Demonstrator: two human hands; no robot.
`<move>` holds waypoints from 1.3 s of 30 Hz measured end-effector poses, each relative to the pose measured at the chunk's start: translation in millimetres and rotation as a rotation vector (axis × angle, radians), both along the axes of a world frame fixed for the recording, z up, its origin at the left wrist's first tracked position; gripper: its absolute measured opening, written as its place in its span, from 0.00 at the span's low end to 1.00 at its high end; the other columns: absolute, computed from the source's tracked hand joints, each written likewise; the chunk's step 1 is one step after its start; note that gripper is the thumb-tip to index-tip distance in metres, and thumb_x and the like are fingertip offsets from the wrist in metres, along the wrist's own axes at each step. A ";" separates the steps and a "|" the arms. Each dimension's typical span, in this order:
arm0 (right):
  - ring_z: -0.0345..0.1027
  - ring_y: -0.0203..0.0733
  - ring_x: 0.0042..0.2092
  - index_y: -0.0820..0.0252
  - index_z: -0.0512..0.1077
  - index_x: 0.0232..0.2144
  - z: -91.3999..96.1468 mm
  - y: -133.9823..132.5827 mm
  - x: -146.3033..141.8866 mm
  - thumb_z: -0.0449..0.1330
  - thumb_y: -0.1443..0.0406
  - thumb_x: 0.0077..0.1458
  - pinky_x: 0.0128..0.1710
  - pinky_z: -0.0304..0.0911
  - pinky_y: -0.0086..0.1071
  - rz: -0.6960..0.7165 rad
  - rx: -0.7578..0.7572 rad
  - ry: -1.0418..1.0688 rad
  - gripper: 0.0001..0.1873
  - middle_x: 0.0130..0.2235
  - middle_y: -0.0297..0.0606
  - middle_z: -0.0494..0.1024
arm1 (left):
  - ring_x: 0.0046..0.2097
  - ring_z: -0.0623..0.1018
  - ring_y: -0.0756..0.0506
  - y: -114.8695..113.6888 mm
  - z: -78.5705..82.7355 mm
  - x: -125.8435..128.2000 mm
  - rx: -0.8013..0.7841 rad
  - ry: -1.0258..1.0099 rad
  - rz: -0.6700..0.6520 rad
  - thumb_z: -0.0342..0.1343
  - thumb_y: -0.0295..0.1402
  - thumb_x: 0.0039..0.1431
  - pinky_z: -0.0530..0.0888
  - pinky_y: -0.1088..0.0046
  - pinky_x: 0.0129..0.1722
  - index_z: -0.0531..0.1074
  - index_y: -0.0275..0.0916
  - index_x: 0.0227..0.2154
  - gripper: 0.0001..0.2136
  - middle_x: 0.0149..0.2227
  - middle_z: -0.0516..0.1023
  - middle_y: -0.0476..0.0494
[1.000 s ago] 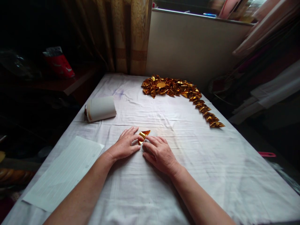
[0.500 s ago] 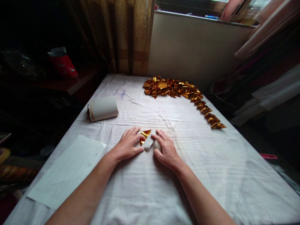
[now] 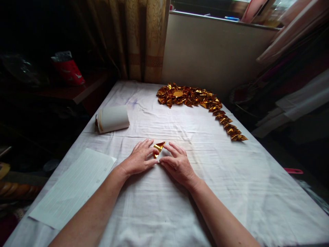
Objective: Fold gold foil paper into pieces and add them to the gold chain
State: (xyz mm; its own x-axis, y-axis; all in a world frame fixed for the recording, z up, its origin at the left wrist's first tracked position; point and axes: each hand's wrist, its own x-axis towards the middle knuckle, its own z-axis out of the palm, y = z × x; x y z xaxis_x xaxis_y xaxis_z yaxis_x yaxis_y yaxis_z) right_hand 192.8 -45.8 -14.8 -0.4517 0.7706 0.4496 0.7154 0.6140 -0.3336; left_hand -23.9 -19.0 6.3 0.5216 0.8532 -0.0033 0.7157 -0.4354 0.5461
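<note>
A small piece of gold foil paper, white on its reverse, lies partly folded on the cloth between my hands. My left hand holds it from the left, with a bent finger pressed on the gold side and the thumb at the lower corner. From the right, my right hand pinches the same lower corner between thumb and forefinger; its other fingers rest along the right edge. Much of the white side is hidden behind the right fingers.
Folded gold foil pieces form a curved chain at the back right. A white roll lies at left, with a printed sheet nearer me. All are on a white tablecloth. A red container stands on a side surface.
My right hand has moved left, and its thumb and forefinger have closed on the paper's lower corner. Less white side shows now. My left hand has stayed nearly still.
</note>
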 end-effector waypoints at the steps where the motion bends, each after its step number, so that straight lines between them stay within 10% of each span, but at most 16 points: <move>1: 0.56 0.52 0.63 0.48 0.79 0.35 -1.2 1.1 0.0 0.61 0.62 0.59 0.57 0.55 0.51 -0.005 -0.022 0.011 0.06 0.57 0.38 0.72 | 0.68 0.55 0.36 -0.1 -0.4 0.3 0.012 -0.004 0.004 0.56 0.39 0.59 0.52 0.45 0.65 0.75 0.47 0.43 0.10 0.66 0.60 0.42; 39: 0.66 0.50 0.53 0.54 0.71 0.32 2.8 11.7 -13.0 0.62 0.63 0.53 0.52 0.57 0.46 -0.177 -0.221 0.156 0.03 0.49 0.40 0.76 | 0.67 0.56 0.37 -3.0 -1.8 11.7 0.047 0.021 0.093 0.59 0.34 0.55 0.53 0.47 0.65 0.74 0.45 0.40 0.09 0.64 0.61 0.41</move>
